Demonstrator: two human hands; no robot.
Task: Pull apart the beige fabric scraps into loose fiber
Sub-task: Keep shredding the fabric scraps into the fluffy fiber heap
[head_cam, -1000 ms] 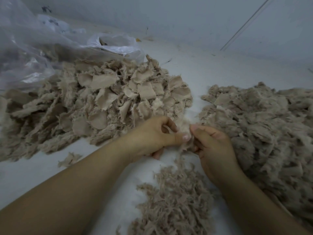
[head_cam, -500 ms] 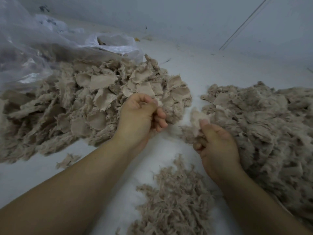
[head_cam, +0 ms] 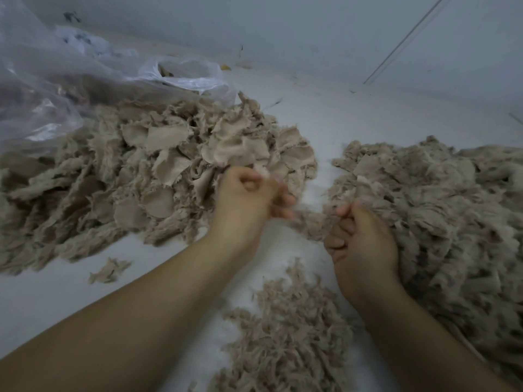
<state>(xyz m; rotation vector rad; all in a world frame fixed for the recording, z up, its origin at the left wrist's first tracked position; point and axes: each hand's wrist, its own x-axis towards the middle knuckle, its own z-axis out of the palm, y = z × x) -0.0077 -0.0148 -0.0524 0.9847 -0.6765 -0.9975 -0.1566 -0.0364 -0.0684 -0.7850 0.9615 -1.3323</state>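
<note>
A big heap of beige fabric scraps (head_cam: 158, 165) lies at the left. My left hand (head_cam: 249, 199) is at its right edge, blurred, with its fingers curled round a pale scrap (head_cam: 264, 172). On the right lies a large mound of pulled-apart beige fiber (head_cam: 441, 216). My right hand (head_cam: 362, 241) rests against the mound's left edge, thumb up and fingers curled inward, and I see nothing in them. A thin tuft of fiber (head_cam: 308, 222) lies on the surface between the two hands.
A smaller heap of loose fiber (head_cam: 285, 340) lies near me between my forearms. One stray scrap (head_cam: 109, 270) sits at the front left. A clear plastic bag (head_cam: 85, 80) lies behind the scrap heap. A white wall (head_cam: 311, 29) bounds the white surface (head_cam: 325, 120).
A second ago both hands pinched one scrap together at the centre. They parted: the left went up to the scrap heap, the right swung to the fiber mound and no longer shows its piece.
</note>
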